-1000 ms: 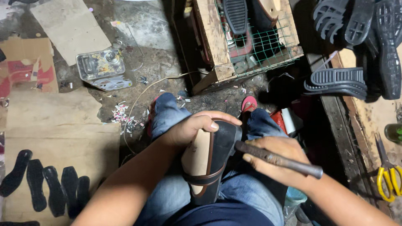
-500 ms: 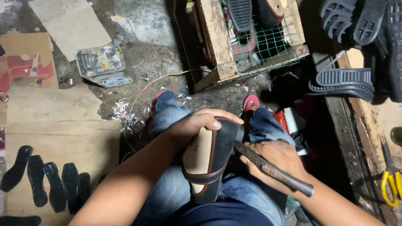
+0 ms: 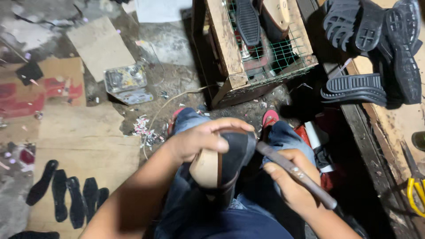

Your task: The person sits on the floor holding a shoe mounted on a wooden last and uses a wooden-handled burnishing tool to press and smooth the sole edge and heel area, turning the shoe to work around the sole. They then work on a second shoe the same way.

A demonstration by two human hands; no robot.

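My left hand (image 3: 201, 139) grips the toe end of a black shoe upper stretched over a tan wooden last (image 3: 221, 166), which rests upright on my lap between my blue-jeaned knees. My right hand (image 3: 292, 183) is closed around the dark handle of a knife-like metal tool (image 3: 294, 170). The tool's tip touches the right side of the shoe near its top edge. The lower part of the shoe is hidden between my legs.
A wooden crate with green wire mesh (image 3: 254, 48) stands ahead, holding soles. Black rubber soles (image 3: 376, 48) pile on a bench at the right, with yellow-handled scissors (image 3: 414, 190) near its edge. Black insoles (image 3: 66, 192) lie on cardboard at the left, beside a clear plastic box (image 3: 126, 82).
My right hand has brought the tool up and leftward until its tip meets the shoe's side. My left hand keeps its hold; the shoe has tilted slightly.
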